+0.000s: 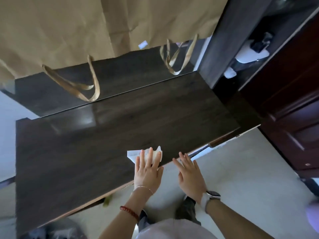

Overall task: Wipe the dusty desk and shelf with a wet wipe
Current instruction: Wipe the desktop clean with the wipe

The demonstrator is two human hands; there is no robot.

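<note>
A dark wooden desk (107,135) fills the middle of the view, its surface shiny in a wet band toward the back. A white wet wipe (133,154) lies near the desk's front edge. My left hand (146,168) presses flat on the wipe with straight fingers. My right hand (189,175) hovers open just off the front edge, to the right of the wipe, holding nothing. A raised dark shelf (131,75) runs along the back of the desk.
Two brown paper bags (69,31) lie on the shelf, their handles (174,56) hanging toward the desk. A dark cabinet post (222,42) and a reddish wooden door (290,104) stand on the right. Pale floor (241,169) lies in front.
</note>
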